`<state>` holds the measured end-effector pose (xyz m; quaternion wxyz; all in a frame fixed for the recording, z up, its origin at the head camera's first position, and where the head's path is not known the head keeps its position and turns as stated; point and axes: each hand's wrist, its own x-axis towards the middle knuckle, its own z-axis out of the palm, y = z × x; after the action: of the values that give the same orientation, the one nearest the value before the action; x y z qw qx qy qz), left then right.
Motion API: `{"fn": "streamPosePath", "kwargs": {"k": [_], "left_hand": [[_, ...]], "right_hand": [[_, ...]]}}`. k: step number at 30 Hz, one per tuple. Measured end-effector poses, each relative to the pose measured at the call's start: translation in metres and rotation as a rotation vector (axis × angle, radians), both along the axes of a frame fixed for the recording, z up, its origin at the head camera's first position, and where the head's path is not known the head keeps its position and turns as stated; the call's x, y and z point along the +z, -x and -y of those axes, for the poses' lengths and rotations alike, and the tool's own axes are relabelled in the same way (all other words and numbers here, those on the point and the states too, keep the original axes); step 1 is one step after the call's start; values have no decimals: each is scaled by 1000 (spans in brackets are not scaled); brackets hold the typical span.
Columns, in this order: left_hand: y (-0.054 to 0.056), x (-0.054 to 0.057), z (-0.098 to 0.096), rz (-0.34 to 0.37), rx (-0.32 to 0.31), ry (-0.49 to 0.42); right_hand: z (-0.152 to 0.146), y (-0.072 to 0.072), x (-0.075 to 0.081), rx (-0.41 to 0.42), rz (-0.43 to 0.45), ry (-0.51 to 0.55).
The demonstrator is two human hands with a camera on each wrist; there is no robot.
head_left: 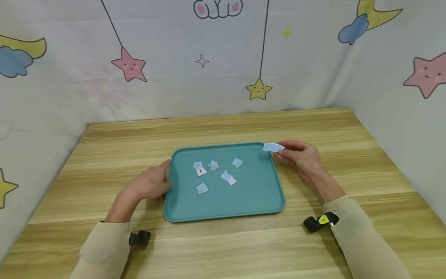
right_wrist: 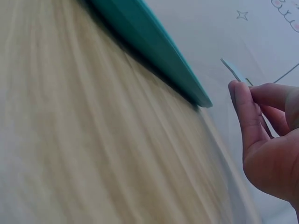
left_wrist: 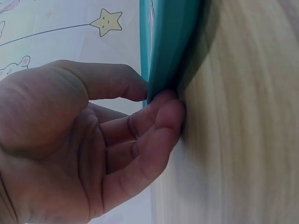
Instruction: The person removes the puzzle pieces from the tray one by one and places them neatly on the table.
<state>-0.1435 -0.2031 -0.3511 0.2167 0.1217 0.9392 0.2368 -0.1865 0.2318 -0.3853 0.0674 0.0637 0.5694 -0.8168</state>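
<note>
A teal tray [head_left: 251, 197] lies on the wooden table, with small pale blue paper pieces [head_left: 202, 188] scattered over its left and middle parts. My left hand [head_left: 150, 183] holds the tray's left rim. In the left wrist view, the thumb [left_wrist: 117, 83] lies against the rim and the curled fingers [left_wrist: 163, 109] meet the edge from below. Over the tray's far right corner, my right hand [head_left: 301, 157] pinches a longer light blue paper strip [head_left: 273, 147] between thumb and fingers. From the right wrist, that strip [right_wrist: 232, 70] shows nearly edge-on, above the rim.
The wooden table [head_left: 104, 155] reaches back to a white cloth backdrop [head_left: 174, 97] printed with stars, moons and clouds. Cloth also hangs along both sides. Each sleeve has a black wrist camera [head_left: 140, 238] strapped near the cuff.
</note>
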Motion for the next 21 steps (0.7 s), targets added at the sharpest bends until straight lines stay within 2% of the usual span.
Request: {"fn": "streamPosePath", "kwargs": {"k": [8, 21], "left_hand": [[-1, 0, 1, 8, -4, 0], [-1, 1, 2, 16, -1, -11]], "right_hand": [[-10, 1, 1, -19, 26, 7], [-24, 6, 0, -57, 4, -14]]}}
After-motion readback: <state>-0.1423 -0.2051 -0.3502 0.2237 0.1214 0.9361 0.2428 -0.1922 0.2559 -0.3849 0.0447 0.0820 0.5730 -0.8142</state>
